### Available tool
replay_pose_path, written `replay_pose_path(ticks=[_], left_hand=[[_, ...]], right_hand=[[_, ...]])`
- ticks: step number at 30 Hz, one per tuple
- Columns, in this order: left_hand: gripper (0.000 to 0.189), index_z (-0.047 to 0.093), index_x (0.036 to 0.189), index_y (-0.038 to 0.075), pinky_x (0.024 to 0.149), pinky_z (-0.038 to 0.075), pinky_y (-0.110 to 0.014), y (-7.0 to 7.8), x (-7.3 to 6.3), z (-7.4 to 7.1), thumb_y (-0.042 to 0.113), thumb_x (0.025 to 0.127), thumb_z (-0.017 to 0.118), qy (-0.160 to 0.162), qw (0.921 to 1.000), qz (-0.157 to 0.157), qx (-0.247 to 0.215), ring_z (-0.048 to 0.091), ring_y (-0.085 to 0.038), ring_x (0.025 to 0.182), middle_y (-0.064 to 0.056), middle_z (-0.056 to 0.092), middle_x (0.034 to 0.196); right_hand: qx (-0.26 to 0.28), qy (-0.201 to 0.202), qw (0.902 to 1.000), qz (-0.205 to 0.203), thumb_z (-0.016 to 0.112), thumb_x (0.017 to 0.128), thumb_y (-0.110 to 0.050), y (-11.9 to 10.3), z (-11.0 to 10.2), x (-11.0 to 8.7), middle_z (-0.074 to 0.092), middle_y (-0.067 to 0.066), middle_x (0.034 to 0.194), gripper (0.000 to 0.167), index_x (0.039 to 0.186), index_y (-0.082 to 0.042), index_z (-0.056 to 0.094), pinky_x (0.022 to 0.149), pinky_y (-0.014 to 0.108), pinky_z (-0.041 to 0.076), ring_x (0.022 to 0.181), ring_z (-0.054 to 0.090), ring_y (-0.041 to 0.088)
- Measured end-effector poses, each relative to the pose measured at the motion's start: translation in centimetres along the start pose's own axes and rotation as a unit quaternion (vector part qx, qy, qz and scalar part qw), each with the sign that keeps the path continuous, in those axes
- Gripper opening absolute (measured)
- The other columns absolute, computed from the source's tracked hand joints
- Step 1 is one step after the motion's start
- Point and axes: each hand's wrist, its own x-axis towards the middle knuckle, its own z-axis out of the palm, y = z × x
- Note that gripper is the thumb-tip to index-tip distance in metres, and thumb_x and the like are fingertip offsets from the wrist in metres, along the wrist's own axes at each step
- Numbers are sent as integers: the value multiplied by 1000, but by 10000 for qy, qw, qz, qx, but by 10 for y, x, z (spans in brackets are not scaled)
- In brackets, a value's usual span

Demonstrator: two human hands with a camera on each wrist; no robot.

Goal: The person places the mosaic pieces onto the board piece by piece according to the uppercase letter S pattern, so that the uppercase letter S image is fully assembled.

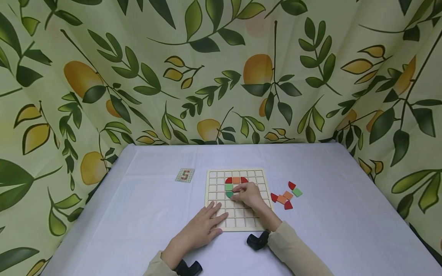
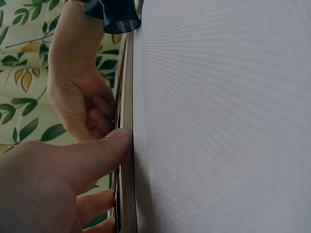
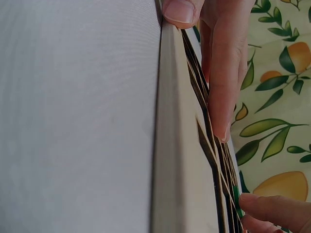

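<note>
A square pale wooden grid board lies on the table. On it, two red quarter-round tiles flank an orange square tile, with a green square tile below the left one. My right hand pinches a green quarter-round tile under the green square, thumb and forefinger at its right side. In the right wrist view, those fingertips meet a sliver of green. My left hand rests spread on the board's lower left corner, its thumb against the board's edge in the left wrist view.
Loose tiles lie right of the board: red quarter-rounds, orange squares and a green square. A small card with a gridded S pattern lies left of the board. A patterned curtain hangs behind the white-covered table.
</note>
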Motion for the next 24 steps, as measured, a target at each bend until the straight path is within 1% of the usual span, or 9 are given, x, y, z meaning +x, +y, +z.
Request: replay_pose_path(ticks=[4,9,13,18,24], left_hand=[[48,48,143,26,118,33,-51,0,0,0,37,96,54,-7,10000,-16,-10,30,-33,148,-9,37,157],[49,47,144,27,118,33,-51,1,1,1,37,96,54,-48,9999,-79,-52,29,-33,148,-8,37,157],[49,46,144,27,118,32,-51,1,1,1,38,97,54,-65,9999,-113,-84,28,-32,149,-8,36,157],[49,46,144,27,118,32,-52,1,0,0,39,97,52,-85,9998,-123,-92,28,-32,149,-8,36,158],[49,45,145,27,119,31,-52,1,0,0,38,98,52,-130,9997,-149,-169,26,-32,150,-8,35,158]], right_hand=[[61,3,10000,48,80,72,-5,3,-2,-1,37,-5,49,17,89,-4,76,49,21,29,49,31,9],[149,36,9998,96,80,72,-6,7,-7,-4,39,-5,53,15,86,-4,75,49,21,30,54,36,10],[63,-29,10000,-11,80,74,-9,8,-13,-6,44,-3,57,15,87,-4,75,49,21,32,57,39,11],[-23,-95,10000,18,79,76,-12,8,-19,-7,47,-2,61,15,89,-5,76,52,22,34,61,41,12],[-37,-115,9999,-98,78,76,-11,9,-26,-10,44,-3,57,16,90,-3,75,54,22,35,62,41,12]])
